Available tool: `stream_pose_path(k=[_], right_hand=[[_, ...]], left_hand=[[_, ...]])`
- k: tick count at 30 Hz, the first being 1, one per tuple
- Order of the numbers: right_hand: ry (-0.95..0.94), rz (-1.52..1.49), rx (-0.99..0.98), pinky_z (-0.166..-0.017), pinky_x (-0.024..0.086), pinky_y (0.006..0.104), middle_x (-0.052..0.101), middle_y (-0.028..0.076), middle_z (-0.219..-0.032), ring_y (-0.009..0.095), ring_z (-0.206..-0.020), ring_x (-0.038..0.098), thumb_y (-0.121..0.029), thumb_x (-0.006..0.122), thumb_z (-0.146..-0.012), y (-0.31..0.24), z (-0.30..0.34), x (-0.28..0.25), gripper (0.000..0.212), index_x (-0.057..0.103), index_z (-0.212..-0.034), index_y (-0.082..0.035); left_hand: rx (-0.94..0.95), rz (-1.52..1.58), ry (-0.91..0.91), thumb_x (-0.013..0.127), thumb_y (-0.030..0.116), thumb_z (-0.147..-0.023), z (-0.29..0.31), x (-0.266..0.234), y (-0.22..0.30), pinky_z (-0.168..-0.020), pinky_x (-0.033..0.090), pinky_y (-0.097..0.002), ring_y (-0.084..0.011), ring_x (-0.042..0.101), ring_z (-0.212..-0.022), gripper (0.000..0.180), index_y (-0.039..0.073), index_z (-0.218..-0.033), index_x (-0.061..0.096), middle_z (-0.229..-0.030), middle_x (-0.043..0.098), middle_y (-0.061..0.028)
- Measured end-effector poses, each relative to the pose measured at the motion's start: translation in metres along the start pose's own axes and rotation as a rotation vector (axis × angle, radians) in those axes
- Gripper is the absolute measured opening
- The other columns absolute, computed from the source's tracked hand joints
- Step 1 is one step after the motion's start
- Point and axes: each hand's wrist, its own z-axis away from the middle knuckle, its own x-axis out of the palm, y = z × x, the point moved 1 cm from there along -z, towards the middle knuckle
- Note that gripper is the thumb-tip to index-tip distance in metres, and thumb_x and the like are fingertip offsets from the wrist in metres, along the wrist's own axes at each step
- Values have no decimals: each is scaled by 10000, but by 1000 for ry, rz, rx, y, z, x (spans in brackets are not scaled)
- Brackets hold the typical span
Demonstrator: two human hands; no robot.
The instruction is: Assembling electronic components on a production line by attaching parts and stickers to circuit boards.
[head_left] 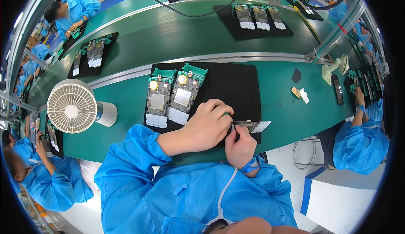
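Observation:
Over the black mat [236, 82], both my hands are brought together at a circuit board [255, 127], which is tilted nearly edge-on with its white end pointing right. My left hand [204, 124] is closed, fingers curled over the board's left end, where a bit of green shows. Below it, my right hand [241, 147], with a blue band at the wrist, pinches the board's lower edge. Beside my left hand lie two more boards with green frames, a left board [157, 102] and a right board [183, 97], each with a yellow disc, a silver square and a white end.
A white fan [71, 106] stands at the left. On the right are a small green-white fan [335, 69], a black device [337, 89] and scraps of paper [300, 94]. Beyond a metal rail, a green conveyor [168, 35] carries mats with boards. Co-workers sit on both sides.

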Motion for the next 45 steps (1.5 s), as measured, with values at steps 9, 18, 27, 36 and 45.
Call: stream_pose_path(k=[9,18,27,36,45], right_hand=[[-23,-18,-63,-559,510,377,626,192,-794,371,-657,648,-4,610,-836,9,3,1,101,626,-931,28],[-73,-205,39,-619,521,379,645,212,-820,371,-701,664,-18,591,-860,12,4,-5,117,614,-955,45],[-98,-108,19,-627,525,399,648,218,-831,400,-738,667,-17,590,-853,7,0,-3,122,626,-952,44],[19,-317,-226,-872,482,338,524,178,-1099,233,-954,570,-2,552,-927,51,22,-16,328,393,-1211,42],[-135,310,-555,-707,482,411,581,106,-920,315,-849,575,-161,775,-729,-7,-48,-71,309,653,-991,-51]], left_hand=[[3,4,-7,662,110,-789,0,-2,1,-847,430,-430,-319,508,-1103,135,38,-892,614,-1143,586,-89],[14,25,-16,662,120,-785,1,-2,1,-836,436,-445,-334,509,-1088,152,48,-910,617,-1140,582,-95],[-3,24,-26,648,99,-781,1,-3,0,-869,425,-442,-333,493,-1101,151,43,-917,618,-1152,572,-94],[122,-15,-34,672,149,-769,2,-5,-3,-827,443,-412,-309,513,-1058,180,53,-916,627,-1120,580,-85],[110,-13,-22,657,151,-799,10,-3,-2,-853,435,-437,-318,487,-1095,175,59,-944,620,-1147,555,-83]])
